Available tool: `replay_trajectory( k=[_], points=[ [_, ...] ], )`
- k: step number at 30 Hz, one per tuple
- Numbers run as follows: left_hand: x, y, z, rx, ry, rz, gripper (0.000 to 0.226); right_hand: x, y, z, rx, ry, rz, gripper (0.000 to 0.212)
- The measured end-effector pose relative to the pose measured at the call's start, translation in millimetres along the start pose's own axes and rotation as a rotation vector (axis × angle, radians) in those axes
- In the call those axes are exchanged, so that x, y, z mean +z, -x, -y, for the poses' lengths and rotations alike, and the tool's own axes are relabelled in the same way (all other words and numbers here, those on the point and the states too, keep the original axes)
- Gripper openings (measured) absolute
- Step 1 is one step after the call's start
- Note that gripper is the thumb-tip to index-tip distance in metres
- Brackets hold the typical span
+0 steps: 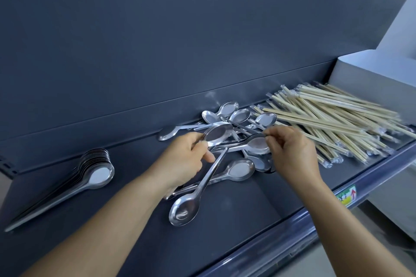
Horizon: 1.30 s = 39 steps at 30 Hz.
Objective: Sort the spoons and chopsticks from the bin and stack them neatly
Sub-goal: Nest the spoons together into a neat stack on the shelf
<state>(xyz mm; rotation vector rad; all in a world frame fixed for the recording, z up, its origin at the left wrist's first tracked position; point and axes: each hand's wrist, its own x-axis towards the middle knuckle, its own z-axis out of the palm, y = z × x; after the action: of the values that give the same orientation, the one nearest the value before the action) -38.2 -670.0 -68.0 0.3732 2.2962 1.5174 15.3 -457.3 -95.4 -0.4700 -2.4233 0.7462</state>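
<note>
A loose heap of steel spoons lies mid-shelf. My left hand grips a small stack of spoons by the bowls, just above the heap. My right hand pinches the rim of another spoon in the heap. One spoon lies bowl toward me below my left hand. A neat stack of nested spoons lies at the left. A pile of wrapped wooden chopsticks sits at the right.
All of it lies on a dark grey shelf with a dark back panel. The shelf's front rail carries a small sticker. A pale grey box stands at the far right end.
</note>
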Motion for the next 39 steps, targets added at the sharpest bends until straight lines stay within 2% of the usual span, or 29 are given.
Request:
replay_trajectory(
  k=[4,10,13,16,20,23,26,28,30,35,39],
  points=[
    [-7,-3,-1,-0.004,0.007,-0.086,0.025,-5,-6,-3,0.036,-0.098,-0.127,0.018],
    [-13,-2,-7,0.043,0.092,-0.164,0.017,-13,-22,1,0.167,-0.327,-0.286,0.027],
    [-16,-1,-14,0.103,0.107,-0.219,0.017,-12,-23,5,0.212,-0.389,-0.261,0.028],
    [-28,-1,-22,0.151,0.084,-0.273,0.020,-11,-18,10,0.181,-0.480,-0.198,0.028],
    [-48,0,-29,0.114,0.078,-0.297,0.022,-12,-15,17,0.120,-0.535,-0.152,0.032],
    [-47,3,-30,0.010,0.052,-0.165,0.021,-10,-13,27,0.021,-0.598,-0.045,0.035],
    [-37,11,-28,-0.095,0.202,0.081,0.018,-2,-6,41,-0.082,-0.637,0.066,0.041],
    [-33,18,-27,-0.151,0.314,0.240,0.018,6,-1,46,-0.080,-0.665,0.126,0.044],
    [-29,24,-24,-0.180,0.351,0.336,0.019,13,5,49,-0.052,-0.710,0.170,0.040],
    [-16,32,-14,-0.236,0.434,0.367,0.017,25,17,56,-0.069,-0.698,0.173,0.031],
    [-10,36,-9,-0.215,0.352,0.357,0.012,28,21,54,-0.036,-0.606,0.169,0.027]
  ],
)
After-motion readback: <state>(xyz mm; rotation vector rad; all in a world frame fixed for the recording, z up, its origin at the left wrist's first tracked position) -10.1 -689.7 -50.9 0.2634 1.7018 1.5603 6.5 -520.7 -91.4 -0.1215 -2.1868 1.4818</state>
